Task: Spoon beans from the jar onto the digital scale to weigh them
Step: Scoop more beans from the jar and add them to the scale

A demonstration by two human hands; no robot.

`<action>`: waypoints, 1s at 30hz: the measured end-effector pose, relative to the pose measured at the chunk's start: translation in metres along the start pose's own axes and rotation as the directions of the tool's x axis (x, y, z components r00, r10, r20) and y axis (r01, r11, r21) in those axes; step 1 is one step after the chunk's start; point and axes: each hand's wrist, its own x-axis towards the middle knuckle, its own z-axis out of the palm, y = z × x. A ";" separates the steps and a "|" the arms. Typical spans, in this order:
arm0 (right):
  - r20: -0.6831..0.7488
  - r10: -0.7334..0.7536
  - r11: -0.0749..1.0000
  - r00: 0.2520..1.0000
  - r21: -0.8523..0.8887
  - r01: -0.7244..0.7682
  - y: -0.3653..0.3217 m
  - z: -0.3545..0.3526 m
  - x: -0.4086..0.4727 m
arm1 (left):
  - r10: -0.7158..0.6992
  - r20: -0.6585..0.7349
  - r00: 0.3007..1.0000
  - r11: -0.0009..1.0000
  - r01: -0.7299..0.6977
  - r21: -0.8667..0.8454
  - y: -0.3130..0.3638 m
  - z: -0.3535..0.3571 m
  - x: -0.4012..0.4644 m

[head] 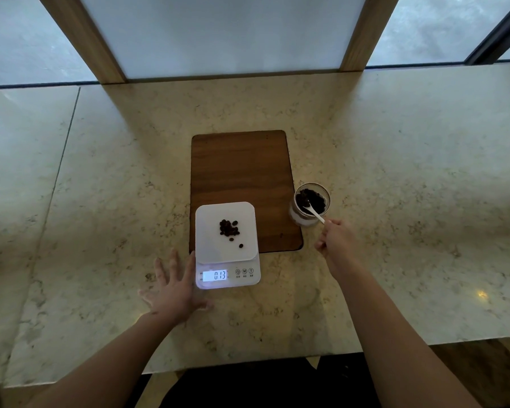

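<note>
A white digital scale (215, 248) sits at the near end of a brown wooden board; its lit display reads 013. A small heap of dark beans (229, 228) lies on its platform, with one bean apart toward the front right. To the right of the board stands a glass jar (310, 204) holding more dark beans. My right hand (334, 241) grips the handle of a white spoon (315, 212) whose bowl is down inside the jar among the beans. My left hand (171, 287) rests flat on the counter, fingers spread, its thumb side against the scale's left edge.
The brown wooden board (242, 175) lies on a pale marble counter (395, 201). Wooden window posts and frosted panes rise along the far edge. A seam runs through the counter on the left. The counter's near edge is close to my body.
</note>
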 end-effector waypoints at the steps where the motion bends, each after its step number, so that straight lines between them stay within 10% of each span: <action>1: 0.005 0.000 1.000 1.000 0.003 0.000 0.000 -0.001 0.000 | 0.001 0.003 1.000 1.000 -0.001 -0.004 0.001 0.000 -0.001; 30: 0.051 0.006 0.987 0.999 0.158 -0.014 -0.005 -0.003 -0.011 | -0.012 0.020 1.000 1.000 0.012 -0.014 0.000 -0.002 -0.004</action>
